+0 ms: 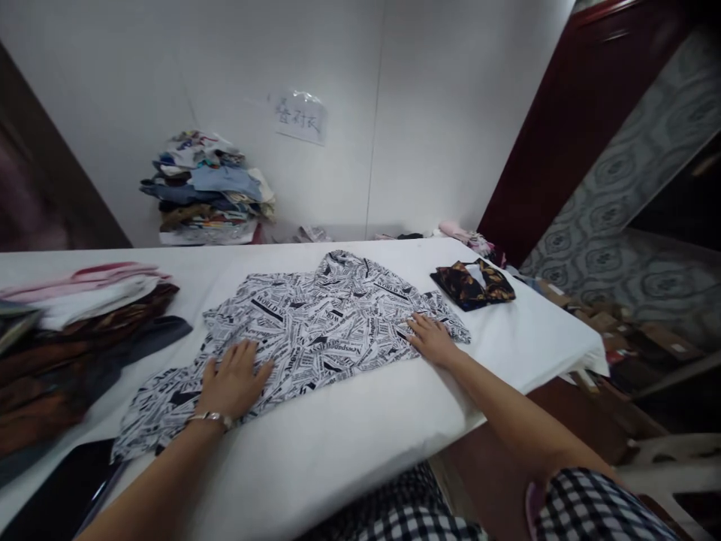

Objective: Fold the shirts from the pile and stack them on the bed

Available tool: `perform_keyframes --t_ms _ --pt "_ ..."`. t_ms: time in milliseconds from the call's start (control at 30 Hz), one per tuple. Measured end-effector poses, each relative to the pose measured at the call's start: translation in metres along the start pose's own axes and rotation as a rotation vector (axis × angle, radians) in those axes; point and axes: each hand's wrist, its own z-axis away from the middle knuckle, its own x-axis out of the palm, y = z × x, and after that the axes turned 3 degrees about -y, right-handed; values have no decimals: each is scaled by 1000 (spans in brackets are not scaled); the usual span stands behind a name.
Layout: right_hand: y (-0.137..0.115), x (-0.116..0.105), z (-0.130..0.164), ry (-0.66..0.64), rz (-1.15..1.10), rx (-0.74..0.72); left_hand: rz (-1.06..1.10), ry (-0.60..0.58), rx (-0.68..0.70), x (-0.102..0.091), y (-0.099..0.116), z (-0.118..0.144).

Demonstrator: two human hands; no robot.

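Observation:
A shirt (332,327) with a black-and-white newspaper print lies spread on the white-covered table (349,421), its collar at the far side. Flat on its left part, near the near edge, rests my left hand (233,382), fingers spread, a bracelet on the wrist. My right hand (432,340) lies on the right part of the shirt close to a sleeve, its fingers stretched out. Neither hand grips the cloth. Beyond my right hand sits a folded dark shirt (473,284) with a gold-brown pattern.
Loose clothes (84,330) in brown, white and pink are heaped at the left. A dark flat object (64,488) lies at the near left corner. Against the wall rises a tall clothes pile (208,184). Boxes (647,338) stand on the floor at the right.

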Motion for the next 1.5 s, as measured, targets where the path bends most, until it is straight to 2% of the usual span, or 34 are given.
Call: perform_keyframes --t_ms 133,300,467,533,600,700,833,933,1033,1167,1267,1500 --pt "-7 -1 21 32 -13 -5 22 4 -16 3 -1 -3" --pt "-21 6 31 -55 -120 -84 67 32 -7 3 -3 -5" --pt "-16 8 32 -40 -238 -107 338 133 -24 -7 -13 -4" --pt "-9 6 34 3 -282 -128 443 192 -9 -13 -17 3" --pt "2 4 36 106 -269 -114 463 225 48 -17 -19 16" --pt "23 3 41 248 -152 -61 359 185 217 -17 -21 38" --pt "51 10 46 254 -26 -93 154 105 367 -10 -26 58" --pt "61 18 43 271 -13 -127 77 71 369 -11 -28 60" --pt "60 22 33 288 19 -139 12 38 346 -17 -24 57" --pt "52 15 15 202 57 -167 -59 9 314 -28 -9 52" --pt "50 9 6 239 41 -192 -111 -21 299 -36 0 48" --pt "67 12 15 261 5 -170 -131 -15 313 -47 0 63"
